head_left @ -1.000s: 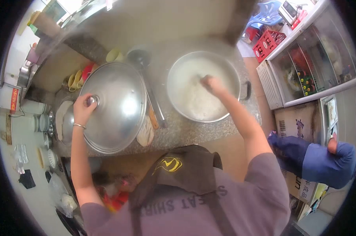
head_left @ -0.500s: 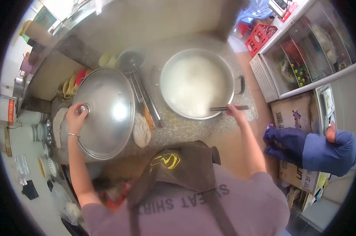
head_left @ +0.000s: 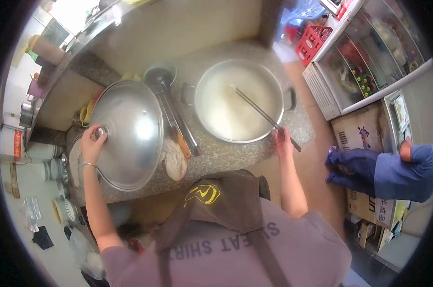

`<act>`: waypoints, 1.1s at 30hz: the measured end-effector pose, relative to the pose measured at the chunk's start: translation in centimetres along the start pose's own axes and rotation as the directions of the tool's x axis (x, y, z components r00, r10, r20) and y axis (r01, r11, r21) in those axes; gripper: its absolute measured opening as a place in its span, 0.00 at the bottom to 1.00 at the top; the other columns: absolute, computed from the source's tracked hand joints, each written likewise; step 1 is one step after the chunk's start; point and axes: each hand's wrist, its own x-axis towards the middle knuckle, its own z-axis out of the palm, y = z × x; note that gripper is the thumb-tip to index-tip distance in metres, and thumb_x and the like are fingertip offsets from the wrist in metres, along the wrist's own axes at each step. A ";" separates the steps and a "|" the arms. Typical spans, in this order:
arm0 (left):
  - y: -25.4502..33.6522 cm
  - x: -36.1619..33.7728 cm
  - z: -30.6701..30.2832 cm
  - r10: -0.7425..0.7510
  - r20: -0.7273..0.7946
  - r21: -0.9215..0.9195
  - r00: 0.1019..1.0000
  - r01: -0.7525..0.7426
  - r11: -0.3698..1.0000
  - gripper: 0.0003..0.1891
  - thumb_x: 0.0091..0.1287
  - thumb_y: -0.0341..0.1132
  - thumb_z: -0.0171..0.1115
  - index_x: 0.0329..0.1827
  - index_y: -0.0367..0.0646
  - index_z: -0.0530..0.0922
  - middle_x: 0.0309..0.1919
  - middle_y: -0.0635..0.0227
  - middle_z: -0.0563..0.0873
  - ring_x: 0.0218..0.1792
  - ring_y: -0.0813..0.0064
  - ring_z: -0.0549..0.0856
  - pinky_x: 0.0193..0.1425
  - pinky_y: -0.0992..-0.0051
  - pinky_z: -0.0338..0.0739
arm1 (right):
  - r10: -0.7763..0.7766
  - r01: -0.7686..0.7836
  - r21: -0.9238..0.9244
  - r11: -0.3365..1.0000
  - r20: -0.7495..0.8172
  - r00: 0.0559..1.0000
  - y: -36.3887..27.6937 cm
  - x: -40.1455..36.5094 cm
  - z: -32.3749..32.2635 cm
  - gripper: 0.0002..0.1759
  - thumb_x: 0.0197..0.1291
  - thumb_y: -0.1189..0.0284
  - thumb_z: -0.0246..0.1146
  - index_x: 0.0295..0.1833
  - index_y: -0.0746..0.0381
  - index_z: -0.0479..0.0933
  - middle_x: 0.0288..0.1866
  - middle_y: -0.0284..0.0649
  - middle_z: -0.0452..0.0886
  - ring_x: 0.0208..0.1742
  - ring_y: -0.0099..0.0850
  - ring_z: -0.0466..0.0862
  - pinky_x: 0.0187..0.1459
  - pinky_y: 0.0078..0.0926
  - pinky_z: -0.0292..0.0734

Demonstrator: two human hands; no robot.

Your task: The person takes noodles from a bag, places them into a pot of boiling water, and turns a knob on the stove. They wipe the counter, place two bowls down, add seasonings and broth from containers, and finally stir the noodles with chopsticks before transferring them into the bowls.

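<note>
My left hand (head_left: pixel 92 143) grips the knob of a large round metal lid (head_left: pixel 132 162), which is tilted up at the left of the counter. A pair of long dark chopsticks (head_left: pixel 258 110) is in my right hand (head_left: pixel 283 141), at the near right rim of a wide metal pot (head_left: pixel 199 120). Whitish, steaming liquid (head_left: pixel 226 107) fills the pot. The chopsticks' far tips are over the middle of the liquid, with a small pale bit at them. Between lid and pot lie a long-handled ladle (head_left: pixel 159 77) and a wooden-handled tool (head_left: pixel 181 143).
A crumpled pale cloth (head_left: pixel 175 160) lies on the stone counter (head_left: pixel 216 158) near its front edge. To the right stand a glass-door fridge (head_left: pixel 365 67), a red crate (head_left: pixel 313 44) and a cardboard box (head_left: pixel 355 134). Another person in blue (head_left: pixel 403 172) is at the far right.
My right hand has turned the chopsticks from lying level at the rim to slanting up and left, tips now mid-pot. Steam has thinned. My left hand keeps hold of the lid.
</note>
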 end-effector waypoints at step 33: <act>-1.2 -1.5 0.9 0.005 0.037 0.004 0.999 -0.005 1.000 0.17 0.44 0.32 0.63 0.40 0.41 0.77 0.32 0.69 0.78 0.27 0.81 0.73 0.31 0.82 0.68 | 0.306 0.928 -0.365 0.068 0.894 0.329 3.2 -0.7 13.8 0.06 0.51 0.72 0.56 0.33 0.60 0.76 0.25 0.44 0.75 0.29 0.42 0.76 0.31 0.36 0.71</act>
